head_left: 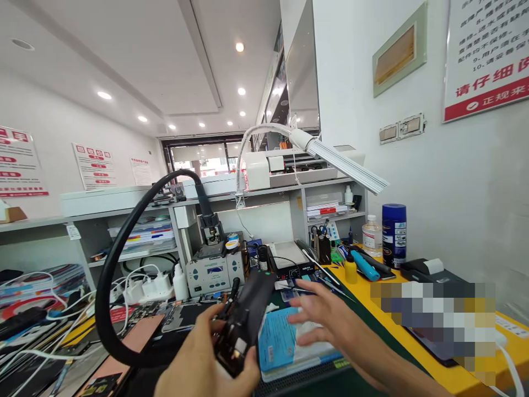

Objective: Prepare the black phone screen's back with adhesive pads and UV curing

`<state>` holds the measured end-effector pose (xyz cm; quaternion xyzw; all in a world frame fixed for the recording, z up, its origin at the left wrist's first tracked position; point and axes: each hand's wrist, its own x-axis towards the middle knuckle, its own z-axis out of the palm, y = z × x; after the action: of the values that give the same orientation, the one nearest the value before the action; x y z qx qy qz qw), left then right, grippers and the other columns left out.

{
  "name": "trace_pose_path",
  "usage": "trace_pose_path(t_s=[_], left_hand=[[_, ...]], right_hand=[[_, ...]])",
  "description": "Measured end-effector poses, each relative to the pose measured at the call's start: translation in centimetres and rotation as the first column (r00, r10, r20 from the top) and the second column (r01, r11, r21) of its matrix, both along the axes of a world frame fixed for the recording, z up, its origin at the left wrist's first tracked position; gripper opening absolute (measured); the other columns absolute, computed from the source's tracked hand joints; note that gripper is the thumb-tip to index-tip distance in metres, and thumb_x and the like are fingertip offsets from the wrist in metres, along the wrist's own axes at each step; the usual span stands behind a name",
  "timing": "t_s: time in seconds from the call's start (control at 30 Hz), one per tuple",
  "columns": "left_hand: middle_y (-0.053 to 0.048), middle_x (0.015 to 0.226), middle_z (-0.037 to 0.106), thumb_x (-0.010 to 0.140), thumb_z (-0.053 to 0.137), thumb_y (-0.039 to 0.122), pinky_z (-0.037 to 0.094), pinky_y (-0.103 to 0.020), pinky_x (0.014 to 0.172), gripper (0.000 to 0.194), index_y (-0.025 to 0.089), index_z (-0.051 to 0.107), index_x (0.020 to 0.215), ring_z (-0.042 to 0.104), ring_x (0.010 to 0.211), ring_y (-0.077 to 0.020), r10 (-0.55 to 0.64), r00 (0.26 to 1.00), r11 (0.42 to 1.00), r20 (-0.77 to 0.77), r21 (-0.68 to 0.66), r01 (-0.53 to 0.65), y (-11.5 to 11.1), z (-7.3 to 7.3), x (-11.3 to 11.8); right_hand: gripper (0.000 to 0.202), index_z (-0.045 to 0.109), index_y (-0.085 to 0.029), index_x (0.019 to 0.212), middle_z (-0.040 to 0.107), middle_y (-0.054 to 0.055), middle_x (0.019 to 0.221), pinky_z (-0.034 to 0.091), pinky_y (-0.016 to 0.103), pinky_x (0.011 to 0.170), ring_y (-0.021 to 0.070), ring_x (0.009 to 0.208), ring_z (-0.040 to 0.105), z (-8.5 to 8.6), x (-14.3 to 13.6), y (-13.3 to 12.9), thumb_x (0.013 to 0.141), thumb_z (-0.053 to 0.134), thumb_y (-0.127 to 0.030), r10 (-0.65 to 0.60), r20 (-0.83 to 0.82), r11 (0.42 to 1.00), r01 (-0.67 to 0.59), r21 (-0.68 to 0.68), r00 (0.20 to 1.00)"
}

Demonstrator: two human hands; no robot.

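Note:
In the head view, my left hand [219, 355] grips an opened phone [243, 317], tilted up over the bench, with its inner parts showing at the lower end and a dark flat section above. My right hand [318, 314] hovers just right of the phone, fingers spread, holding nothing that I can see. Below it lies a blue and white packet [276, 342] on a dark surface. Small tools and scraps behind the phone are partly hidden by it.
A thick black hose [103, 286] loops at left beside a grey soldering station [215, 273]. A white lamp [343, 162] arches overhead. On the yellow strip [363, 298] stand a blue spray can [394, 237], a clear bottle [372, 236] and a small yellow bottle [350, 270]. Phone parts and cables crowd the left.

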<state>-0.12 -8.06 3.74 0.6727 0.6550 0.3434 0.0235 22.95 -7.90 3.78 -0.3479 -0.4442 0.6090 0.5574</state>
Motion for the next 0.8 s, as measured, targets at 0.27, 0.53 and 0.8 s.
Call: trace_pose_path(t_s=[0.27,0.53,0.8], left_hand=[[-0.023,0.114,0.064,0.072,0.052,0.042,0.053,-0.044,0.075,0.066,0.011,0.041,0.129,0.064,0.103,-0.036,-0.067,0.997,0.99,-0.047,0.123,0.072,2.5,-2.7,5.6],[-0.018,0.1,0.068,0.078,0.044,0.073,0.051,-0.041,0.074,0.075,0.01,0.047,0.119,0.066,0.088,-0.031,-0.051,0.315,0.838,0.948,-0.131,0.53,7.5,-0.9,4.6],[-0.019,0.099,0.072,0.084,0.024,0.078,0.057,-0.041,0.064,0.09,0.002,0.068,0.103,0.069,0.087,-0.0303,0.193,-0.279,0.285,0.941,0.219,0.933,9.8,-1.6,5.7]], right_hand=[[0.048,0.055,-0.019,0.111,0.07,0.007,0.094,0.056,0.037,0.078,0.0254,0.087,0.071,1.6,-5.3,8.5,0.084,0.064,-0.058,0.027,-0.424,0.995,-0.067,-0.08,0.905],[0.043,0.062,-0.013,0.108,0.071,0.009,0.086,0.056,0.041,0.074,0.0254,0.076,0.071,2.3,-3.0,12.7,0.089,0.06,-0.052,0.306,-0.403,0.933,-0.357,-0.055,0.863],[0.038,0.063,-0.013,0.109,0.071,0.009,0.091,0.056,0.04,0.077,0.0239,0.079,0.071,1.4,-3.6,15.5,0.09,0.059,-0.046,0.422,-0.313,0.887,-0.459,-0.052,0.851]])
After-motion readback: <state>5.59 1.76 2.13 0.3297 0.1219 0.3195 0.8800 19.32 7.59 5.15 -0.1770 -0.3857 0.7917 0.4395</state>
